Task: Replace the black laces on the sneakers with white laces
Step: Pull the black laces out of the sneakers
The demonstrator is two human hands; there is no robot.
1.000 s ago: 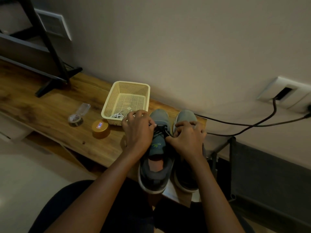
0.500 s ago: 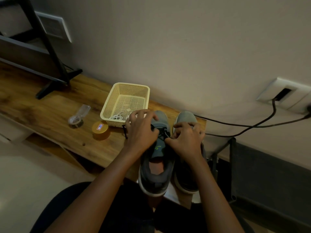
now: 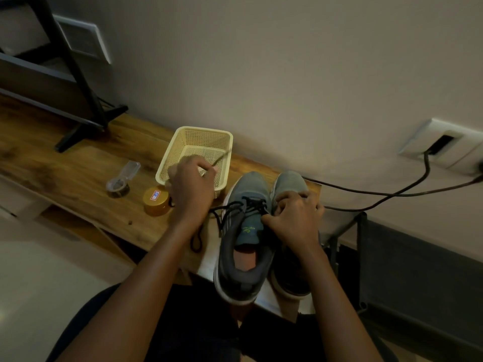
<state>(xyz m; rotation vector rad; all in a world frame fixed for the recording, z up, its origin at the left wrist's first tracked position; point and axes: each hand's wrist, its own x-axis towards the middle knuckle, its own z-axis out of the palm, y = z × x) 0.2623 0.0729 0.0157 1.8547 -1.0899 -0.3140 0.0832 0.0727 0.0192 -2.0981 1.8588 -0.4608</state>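
Your left hand pinches the limp black lace; right hand grips the sneaker at the bench's end; hold it close in.

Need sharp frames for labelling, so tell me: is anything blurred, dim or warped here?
Head view: dim, warm light overall; the left hand and the black lace it pulls are motion-smeared over the basket; the right hand and sneakers are sharp; the wide-angle lens slants the table.

Two sneakers, two hands, one basket, one round gold tin.
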